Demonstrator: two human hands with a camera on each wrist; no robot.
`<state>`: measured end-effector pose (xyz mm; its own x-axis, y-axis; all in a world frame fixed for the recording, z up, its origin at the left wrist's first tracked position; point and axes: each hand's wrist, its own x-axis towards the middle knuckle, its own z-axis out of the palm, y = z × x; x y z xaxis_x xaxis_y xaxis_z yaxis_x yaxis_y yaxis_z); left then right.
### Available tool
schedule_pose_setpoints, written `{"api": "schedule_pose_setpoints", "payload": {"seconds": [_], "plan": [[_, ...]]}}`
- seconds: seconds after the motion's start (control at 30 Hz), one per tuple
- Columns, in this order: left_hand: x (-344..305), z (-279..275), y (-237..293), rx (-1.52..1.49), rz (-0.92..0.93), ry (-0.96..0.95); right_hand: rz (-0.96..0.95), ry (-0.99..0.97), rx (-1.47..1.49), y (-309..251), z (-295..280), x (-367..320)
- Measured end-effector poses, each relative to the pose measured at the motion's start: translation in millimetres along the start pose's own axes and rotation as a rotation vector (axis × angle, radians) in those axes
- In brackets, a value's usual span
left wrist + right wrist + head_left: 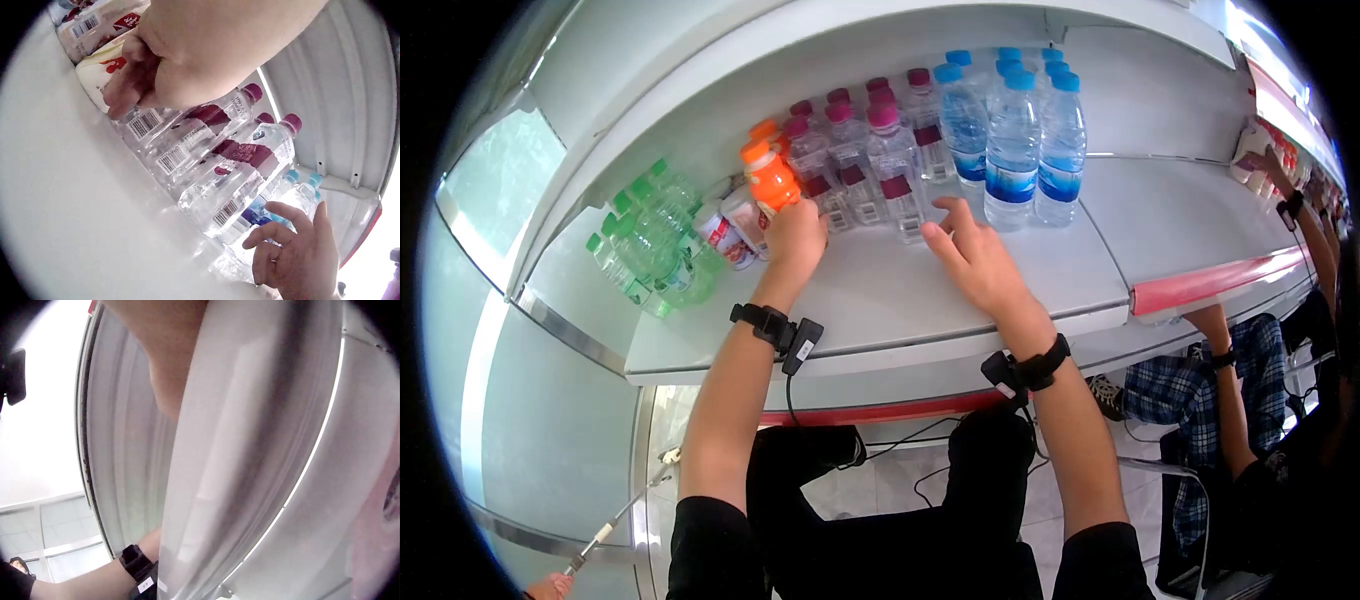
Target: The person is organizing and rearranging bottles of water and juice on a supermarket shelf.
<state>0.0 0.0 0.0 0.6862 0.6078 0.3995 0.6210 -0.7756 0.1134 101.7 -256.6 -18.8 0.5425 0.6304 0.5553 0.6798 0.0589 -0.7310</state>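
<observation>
On the white shelf, my left hand [797, 240] grips the lower part of an orange bottle [770, 180] with an orange cap, at the front of its row. In the left wrist view, my fingers curl by the white and yellow lower side [94, 78] of that bottle. My right hand [980, 262] hovers with loosely spread fingers and nothing in it, its fingertips close to a clear bottle [897, 180] with a purple cap. Beside that stand several more purple-capped bottles [181, 147]. The right wrist view shows mostly forearm and shelf surface; the bottles are outside it.
Several green-capped bottles [665, 265] stand at the left, and cans [725, 238] sit between them and the orange bottle. Blue-capped water bottles [1012, 150] stand at the right. An upper shelf [730, 60] overhangs everything. Another person's arm [1225, 400] is at the right.
</observation>
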Motion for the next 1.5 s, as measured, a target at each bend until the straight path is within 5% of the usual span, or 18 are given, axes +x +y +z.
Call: {"api": "schedule_pose_setpoints", "payload": {"seconds": [0.5, 0.9, 1.03, 1.1, 1.37, 1.43, 1.5], "plan": [[-125.6, -44.5, 7.6, -0.366, 0.138, 0.145, 0.022, -0.040, -0.038, 2.9, 1.0, -3.7], [-129.7, -23.0, -4.2, -0.455, 0.227, 0.391, 0.027, 0.116, -0.067, -3.0, 6.0, 2.6], [-129.0, -23.1, -4.2, -0.433, 0.240, 0.389, -0.188, 0.395, -0.354, -35.2, -5.4, 21.8], [-130.6, -20.7, -1.9, -0.435, 0.224, 0.371, -0.492, 0.441, -0.653, -58.6, -18.0, 44.6], [-127.0, -14.1, -8.6, -0.412, 0.232, 0.406, -0.490, 0.139, -1.218, -67.5, -33.0, 152.5], [-126.7, -13.4, -9.4, -0.426, 0.236, 0.404, -0.339, 0.001, -1.604, -69.3, -36.9, 167.0], [-126.9, -13.0, -9.5, -0.437, 0.235, 0.401, -0.267, -0.007, -1.507, -68.6, -40.5, 172.5]]}}
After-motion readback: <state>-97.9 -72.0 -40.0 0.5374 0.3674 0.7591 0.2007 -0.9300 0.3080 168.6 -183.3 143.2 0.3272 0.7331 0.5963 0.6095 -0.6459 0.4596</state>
